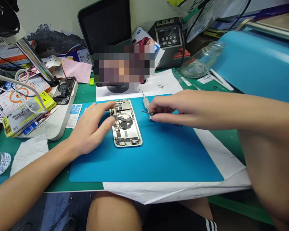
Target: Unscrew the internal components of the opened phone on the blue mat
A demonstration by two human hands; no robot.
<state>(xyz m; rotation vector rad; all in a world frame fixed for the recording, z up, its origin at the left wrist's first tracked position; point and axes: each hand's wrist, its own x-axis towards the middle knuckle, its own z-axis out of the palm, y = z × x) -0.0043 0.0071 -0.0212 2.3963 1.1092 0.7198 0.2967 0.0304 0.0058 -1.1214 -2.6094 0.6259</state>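
An opened phone [126,128] lies on the blue mat [144,163], its inner parts and round coil area exposed. My left hand [93,126] is at the phone's upper left edge, index finger and thumb apart, fingertips against or just over it. To the right of the phone, my right hand [166,107] has thumb and fingers pinched round a thin tool, whose narrow dark tip [144,111] pokes out leftward; the rest is hidden by the fingers. Beside those fingertips is a grey pen-like tool [146,102] with a pointed metal tip facing away from me.
At left, another opened phone [64,90] and a yellow box [29,114] lie on a white device [60,125]. A glass jar [202,61] lies tilted at back right. A dark screen [106,27] stands behind. White paper [231,166] shows under the mat.
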